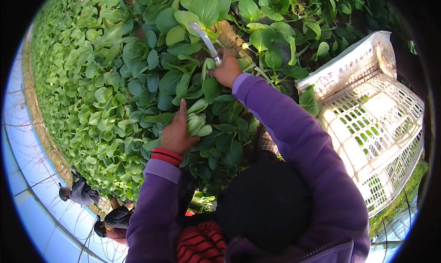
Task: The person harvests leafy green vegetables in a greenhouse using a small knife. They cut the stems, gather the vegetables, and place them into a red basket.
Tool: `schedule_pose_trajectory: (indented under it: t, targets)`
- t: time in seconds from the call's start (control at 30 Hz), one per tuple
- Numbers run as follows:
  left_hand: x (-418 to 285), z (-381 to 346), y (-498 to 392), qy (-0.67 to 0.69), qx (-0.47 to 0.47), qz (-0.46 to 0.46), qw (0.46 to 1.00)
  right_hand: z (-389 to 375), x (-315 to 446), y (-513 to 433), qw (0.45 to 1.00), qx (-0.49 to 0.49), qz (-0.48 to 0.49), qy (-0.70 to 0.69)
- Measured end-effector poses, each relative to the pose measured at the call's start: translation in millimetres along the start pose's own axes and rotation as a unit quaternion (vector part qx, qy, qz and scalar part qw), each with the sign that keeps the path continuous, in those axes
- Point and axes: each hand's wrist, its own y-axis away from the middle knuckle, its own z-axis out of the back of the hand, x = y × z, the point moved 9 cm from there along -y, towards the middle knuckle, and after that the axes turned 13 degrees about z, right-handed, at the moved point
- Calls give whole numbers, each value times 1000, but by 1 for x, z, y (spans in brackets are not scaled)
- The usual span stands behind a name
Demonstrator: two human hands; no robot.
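Observation:
My right hand [225, 70] grips the handle of a harvesting knife, whose curved steel blade [206, 40] points up and left over the leaves. Against the fingers of that hand lies the pale stem of a bok choy plant [207, 65]. Lower and to the left, my left hand [177, 132] is around a bunch of bok choy heads [197, 123], their pale green bases facing up. Its index finger points away from me, and the thumb lies along the near side of the bunch. The fingers beneath are hidden by stalks and leaves.
Dense bok choy rows [103, 90] spread to the left and ahead. Brown soil [229, 34] shows beside the blade. A white slatted plastic crate [372, 108] bearing writing stands at right. Two people [82, 190] are at lower left, near the greenhouse film wall [38, 208].

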Motion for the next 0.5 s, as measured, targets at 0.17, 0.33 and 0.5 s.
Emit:
schedule_pose_trajectory:
  t: [0.17,0.33,0.5]
  targets:
    - [9,52,47,534,176,63,825,34,44,51,915,50,1,-400]
    - [-56,77,59,580,256,-69,770,48,117,93,860,91,159,-475]
    - [-93,65,41,549,322,-76,767,58,106,87,874,84,58,-475]
